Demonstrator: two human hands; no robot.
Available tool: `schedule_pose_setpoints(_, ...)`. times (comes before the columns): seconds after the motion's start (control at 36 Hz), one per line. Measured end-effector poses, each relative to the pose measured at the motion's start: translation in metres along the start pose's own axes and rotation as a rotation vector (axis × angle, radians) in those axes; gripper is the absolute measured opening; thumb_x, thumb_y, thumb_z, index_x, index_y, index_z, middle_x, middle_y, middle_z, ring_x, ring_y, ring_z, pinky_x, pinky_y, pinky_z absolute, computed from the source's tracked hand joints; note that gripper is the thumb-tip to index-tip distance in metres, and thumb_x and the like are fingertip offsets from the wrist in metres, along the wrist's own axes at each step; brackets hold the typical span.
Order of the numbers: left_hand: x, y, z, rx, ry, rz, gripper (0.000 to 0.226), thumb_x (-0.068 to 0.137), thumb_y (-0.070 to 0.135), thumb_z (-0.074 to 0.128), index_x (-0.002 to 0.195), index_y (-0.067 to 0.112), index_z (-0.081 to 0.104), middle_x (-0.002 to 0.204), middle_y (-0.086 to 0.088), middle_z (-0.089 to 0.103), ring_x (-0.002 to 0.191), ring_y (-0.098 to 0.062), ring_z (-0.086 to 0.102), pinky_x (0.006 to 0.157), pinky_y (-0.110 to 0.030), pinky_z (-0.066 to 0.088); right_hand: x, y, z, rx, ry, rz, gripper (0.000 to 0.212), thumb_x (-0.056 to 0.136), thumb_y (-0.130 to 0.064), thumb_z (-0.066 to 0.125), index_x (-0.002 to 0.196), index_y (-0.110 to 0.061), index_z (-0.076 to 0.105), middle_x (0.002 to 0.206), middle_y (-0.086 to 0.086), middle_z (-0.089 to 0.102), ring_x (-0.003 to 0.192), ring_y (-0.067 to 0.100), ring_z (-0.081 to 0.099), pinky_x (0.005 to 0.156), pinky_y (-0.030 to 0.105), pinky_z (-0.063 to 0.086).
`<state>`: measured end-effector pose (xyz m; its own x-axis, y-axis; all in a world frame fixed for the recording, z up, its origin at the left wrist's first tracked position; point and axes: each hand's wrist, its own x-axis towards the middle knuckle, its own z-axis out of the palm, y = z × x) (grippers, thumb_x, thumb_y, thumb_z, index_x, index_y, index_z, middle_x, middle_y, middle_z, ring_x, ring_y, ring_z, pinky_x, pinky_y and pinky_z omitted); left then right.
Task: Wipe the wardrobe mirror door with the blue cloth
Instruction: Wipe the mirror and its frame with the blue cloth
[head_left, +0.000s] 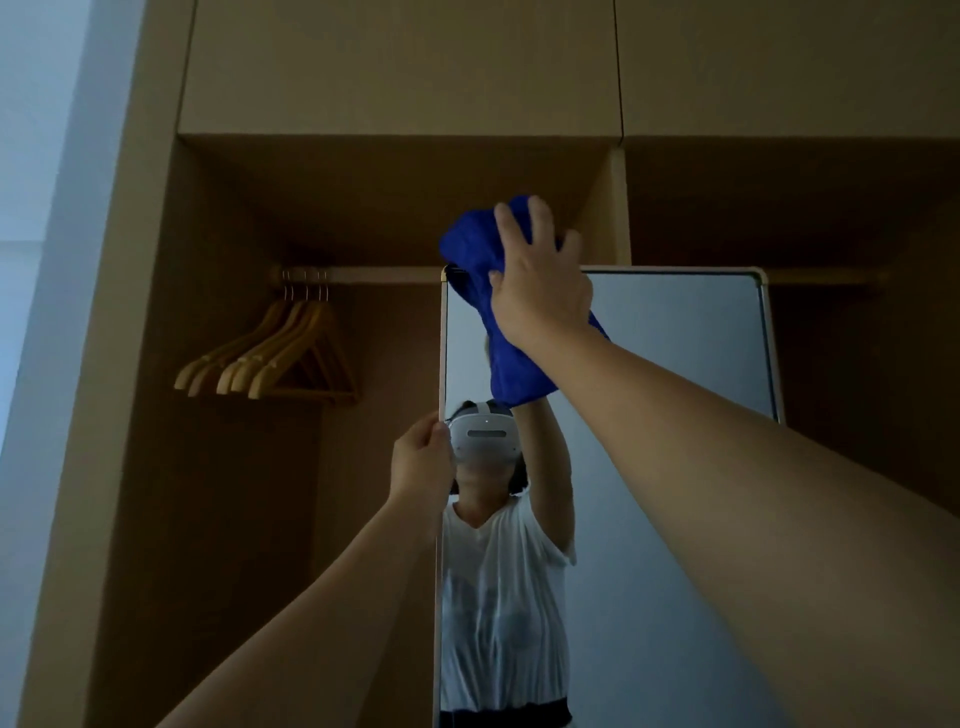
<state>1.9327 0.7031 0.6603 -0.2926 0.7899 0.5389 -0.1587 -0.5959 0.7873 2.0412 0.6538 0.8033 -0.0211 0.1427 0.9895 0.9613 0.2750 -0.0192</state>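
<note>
- While my right hand reaches up at full stretch, I see its grip spread: the fingers are splayed and pressing the blue cloth flat against the top left corner of the mirror door.
- The cloth bunches above my fingertips and rises past the mirror's top edge, in front of the dark wardrobe recess; the rest of it hangs below my palm, down over the glass.
- My left hand, lower and to the left of the right grip, is curled round the mirror door's left edge, fingers wrapped on the pale frame.
- Just right of that left grip, the glass shows a reflected person in a white top with a white headset, one arm raised toward the cloth.
- The rest of the glass, right of and below the cloth, shows a plain grey-blue surface.
- Well left of both grips and level with the cloth's lower half, a bunch of wooden hangers hangs from a rail inside the open wardrobe.
- The rail runs level with the mirror's top edge, passing behind the cloth.
- Above the right grip sit closed upper cabinet doors, in the same tan wood.
</note>
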Motion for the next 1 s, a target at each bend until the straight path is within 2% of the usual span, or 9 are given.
schedule_pose_setpoints(0.14,0.0,0.006,-0.006,0.07,-0.015,-0.018,0.04,0.094,0.016,0.048,0.057,0.023,0.06,0.061,-0.005,0.045,0.067,-0.024,0.04,0.061,-0.036,0.031,0.018,-0.017,0.01,-0.065,-0.089,-0.118,0.079,0.092,-0.016,0.056,0.149,-0.034,0.005,0.158,0.004,-0.001,0.135,0.038,0.019,0.083,0.039,0.046)
schedule_pose_setpoints(0.22,0.001,0.009,-0.011,0.128,-0.045,0.023,0.026,0.095,0.017,0.05,0.073,0.018,0.065,0.061,-0.003,0.048,0.064,-0.022,0.044,0.062,-0.034,0.035,0.027,-0.017,0.01,-0.074,-0.211,-0.176,0.064,0.093,-0.016,0.051,0.146,-0.037,0.022,0.158,0.001,-0.002,0.131,0.037,0.026,0.086,0.04,0.04)
schedule_pose_setpoints(0.31,0.001,0.009,-0.013,0.175,-0.058,0.046,0.022,0.096,0.02,0.049,0.081,0.02,0.066,0.061,-0.001,0.05,0.061,-0.018,0.045,0.059,-0.03,0.037,0.034,-0.011,0.007,-0.044,-0.236,-0.072,0.05,0.09,-0.015,0.05,0.136,-0.033,0.041,0.153,0.002,0.017,0.12,0.034,0.036,0.084,0.038,0.033)
schedule_pose_setpoints(0.39,0.001,0.007,-0.012,0.165,-0.031,0.055,0.025,0.095,0.018,0.05,0.076,0.019,0.066,0.06,-0.002,0.048,0.061,-0.018,0.044,0.058,-0.03,0.035,0.037,0.004,0.0,-0.09,-0.207,0.05,0.044,0.088,-0.019,0.049,0.133,-0.023,0.046,0.143,0.007,0.032,0.117,0.033,0.039,0.082,0.036,0.031)
schedule_pose_setpoints(0.58,0.001,0.006,-0.009,0.117,-0.026,0.056,0.025,0.096,0.016,0.048,0.08,0.024,0.066,0.046,0.012,0.05,0.051,-0.009,0.044,0.049,-0.022,0.036,0.04,0.028,-0.01,-0.206,-0.183,0.186,0.037,0.09,-0.026,0.047,0.125,-0.014,0.05,0.135,0.008,0.037,0.114,0.033,0.039,0.088,0.037,0.034)
schedule_pose_setpoints(0.75,-0.001,0.003,-0.007,0.069,-0.012,0.063,0.03,0.096,0.014,0.048,0.073,0.023,0.066,0.048,0.011,0.049,0.052,-0.009,0.043,0.051,-0.023,0.034,0.037,-0.006,0.002,-0.112,-0.195,0.047,0.045,0.089,-0.045,0.051,0.128,-0.023,0.049,0.142,0.007,0.03,0.119,0.034,0.034,0.088,0.04,0.032)
schedule_pose_setpoints(0.81,-0.002,0.003,-0.006,0.043,-0.016,0.053,0.037,0.096,0.014,0.048,0.064,0.024,0.064,0.046,0.012,0.05,0.05,-0.009,0.044,0.052,-0.024,0.037,0.032,-0.017,0.01,-0.062,-0.194,-0.008,0.044,0.088,-0.046,0.055,0.128,-0.028,0.048,0.147,0.005,0.025,0.122,0.034,0.032,0.094,0.044,0.031)
schedule_pose_setpoints(0.89,-0.002,0.004,-0.005,0.032,-0.012,0.055,0.037,0.095,0.013,0.049,0.063,0.023,0.064,0.051,0.008,0.052,0.053,-0.011,0.046,0.066,-0.032,0.039,0.03,-0.017,0.012,-0.043,-0.18,-0.04,0.043,0.089,-0.038,0.057,0.13,-0.03,0.046,0.147,0.004,0.026,0.122,0.034,0.033,0.096,0.045,0.03)
schedule_pose_setpoints(1.0,0.0,0.002,-0.008,0.108,0.002,0.09,0.044,0.094,0.016,0.048,0.055,0.027,0.063,0.045,0.011,0.048,0.053,-0.013,0.044,0.053,-0.027,0.034,0.039,0.006,0.0,-0.069,-0.197,0.025,0.038,0.087,-0.033,0.055,0.123,-0.025,0.051,0.132,0.007,0.039,0.114,0.032,0.04,0.091,0.042,0.031)
